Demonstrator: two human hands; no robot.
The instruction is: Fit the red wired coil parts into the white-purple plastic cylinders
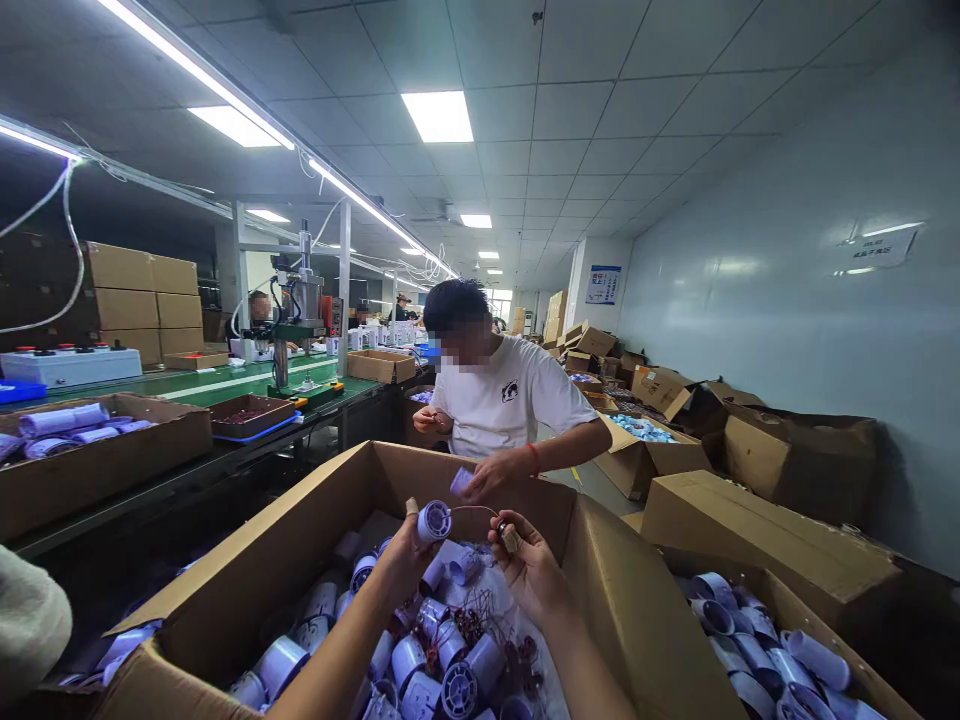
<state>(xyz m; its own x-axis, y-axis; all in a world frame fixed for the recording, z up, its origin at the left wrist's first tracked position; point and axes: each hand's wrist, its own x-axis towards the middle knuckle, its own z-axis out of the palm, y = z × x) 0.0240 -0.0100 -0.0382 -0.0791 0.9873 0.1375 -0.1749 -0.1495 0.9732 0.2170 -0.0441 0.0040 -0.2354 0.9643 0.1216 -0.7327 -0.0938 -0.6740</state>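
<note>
My left hand (pixel 405 552) is wrapped round a pale lilac plastic cup (pixel 434 522) with a slotted round end. My right hand (pixel 531 565) pinches a small dark round part (pixel 501 526), whose exact kind I cannot make out. A thin wire (pixel 474 508) arches between the cup and this part. Something tan covers a fingertip on each hand. Below them, an open cardboard box (pixel 622 590) holds many similar cups (pixel 409 662) and a tangle of reddish wired parts (pixel 469 622).
Across the box, a co-worker (pixel 499 400) in a white shirt holds another cup (pixel 461 482). At right stands a box of cups (pixel 795 655); more cartons (pixel 795 460) line the wall. On the left, a green bench (pixel 225 385) carries a press machine (pixel 300 300) and trays.
</note>
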